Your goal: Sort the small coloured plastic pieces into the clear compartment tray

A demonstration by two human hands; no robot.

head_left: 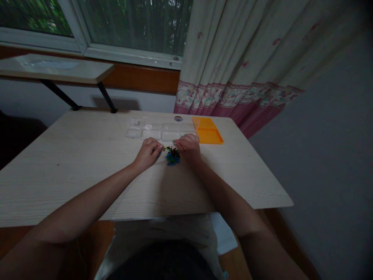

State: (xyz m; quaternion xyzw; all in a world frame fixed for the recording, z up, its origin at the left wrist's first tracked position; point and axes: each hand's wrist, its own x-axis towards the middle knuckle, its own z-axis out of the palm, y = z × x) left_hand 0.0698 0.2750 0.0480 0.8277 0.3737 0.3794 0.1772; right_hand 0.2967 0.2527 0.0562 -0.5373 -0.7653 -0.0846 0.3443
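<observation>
By the colourful pieces point(173, 156), left hand point(147, 153) and right hand point(189, 147) curl narrowly, contents unclear.

Forearms point(106, 191) angled inward, left hand point(148, 153) near right hand point(189, 147), both with curled fingers point(151, 141)

"How many hands are you counting?"
"Two are showing: one left hand point(148, 153), one right hand point(188, 147)."
"And containers?"
"One orange box point(211, 136) and one clear tray point(153, 135) are sharing one table point(72, 151)."
"The small pieces point(173, 157)?"
"They're forming one pile, too tiny for counting."
"What else are you numbering?"
"One dark oval point(178, 118), one curtain point(215, 58), two window panes point(131, 23). Two black legs point(107, 96) are supporting one shelf point(90, 70)."
</observation>
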